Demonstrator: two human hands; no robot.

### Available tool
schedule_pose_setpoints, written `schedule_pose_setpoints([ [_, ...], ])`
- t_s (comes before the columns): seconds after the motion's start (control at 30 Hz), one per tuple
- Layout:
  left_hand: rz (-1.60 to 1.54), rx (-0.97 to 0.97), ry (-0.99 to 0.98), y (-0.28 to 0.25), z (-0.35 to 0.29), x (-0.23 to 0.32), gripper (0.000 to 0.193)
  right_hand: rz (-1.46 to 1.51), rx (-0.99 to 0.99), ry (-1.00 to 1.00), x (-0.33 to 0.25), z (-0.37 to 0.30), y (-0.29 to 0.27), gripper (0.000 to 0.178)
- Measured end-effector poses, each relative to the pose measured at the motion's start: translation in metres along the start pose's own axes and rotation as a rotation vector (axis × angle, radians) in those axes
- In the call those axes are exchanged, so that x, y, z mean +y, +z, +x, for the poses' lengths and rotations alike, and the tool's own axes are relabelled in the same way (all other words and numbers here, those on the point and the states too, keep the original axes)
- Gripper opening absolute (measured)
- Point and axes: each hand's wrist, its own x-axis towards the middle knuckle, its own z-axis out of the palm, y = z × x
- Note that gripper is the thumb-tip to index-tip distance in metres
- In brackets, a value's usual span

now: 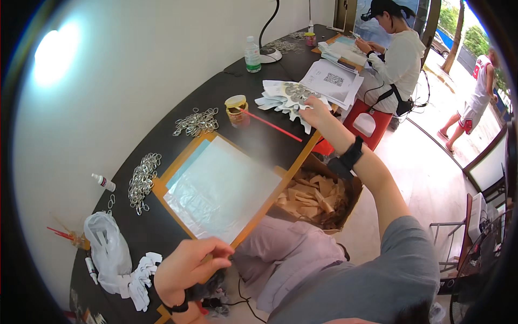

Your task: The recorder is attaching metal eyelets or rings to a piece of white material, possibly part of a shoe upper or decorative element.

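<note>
My right hand reaches across to a fanned stack of white paper cut-outs with grey pieces on top. Its fingers are closed at the stack's edge; what they pinch is too small to make out. My left hand is by the near corner of a wooden-edged board, its fingers bent and thumb apart, with nothing visible between them. A glossy, pale translucent sheet covers the board. Beyond it stands a yellow-rimmed jar, with a thin red stick slanting from it toward the board's far side.
Piles of silver oval rings lie left of the board. A white plastic bag and white cut-outs lie near left. A carton of brown paper scraps stands below the board's right edge. A co-worker sits at the far end.
</note>
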Motion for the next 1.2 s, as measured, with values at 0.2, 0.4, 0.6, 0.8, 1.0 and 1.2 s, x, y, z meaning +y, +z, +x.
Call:
schedule_pose_setpoints([
  [0.2,0.01,0.165,-0.23,0.028,-0.046,-0.039,0.021,0.574,-0.307,0.222,-0.181,-0.076,-0.033,0.048],
  [0.4,-0.181,0.486,-0.429,0.044,-0.089,-0.048,0.017,0.577,-0.351,-0.215,-0.293,-0.159,-0.002,0.025],
  [0.6,-0.15,0.614,-0.351,0.033,-0.086,-0.043,0.013,0.12,-0.811,-0.285,-0.281,-0.24,0.059,0.017],
  [0.8,-0.001,0.888,-0.515,0.046,-0.131,-0.06,0.012,0.038,-0.93,-0.425,-0.264,-0.285,0.112,0.02],
  [1.0,0.422,1.118,-0.732,0.059,-0.193,-0.122,0.02,0.017,-0.951,-0.433,-0.257,-0.288,0.13,0.019],
  [1.2,0.624,0.97,-0.712,0.036,-0.216,-0.174,0.062,0.075,-0.922,-0.315,-0.245,-0.288,0.138,0.018],
])
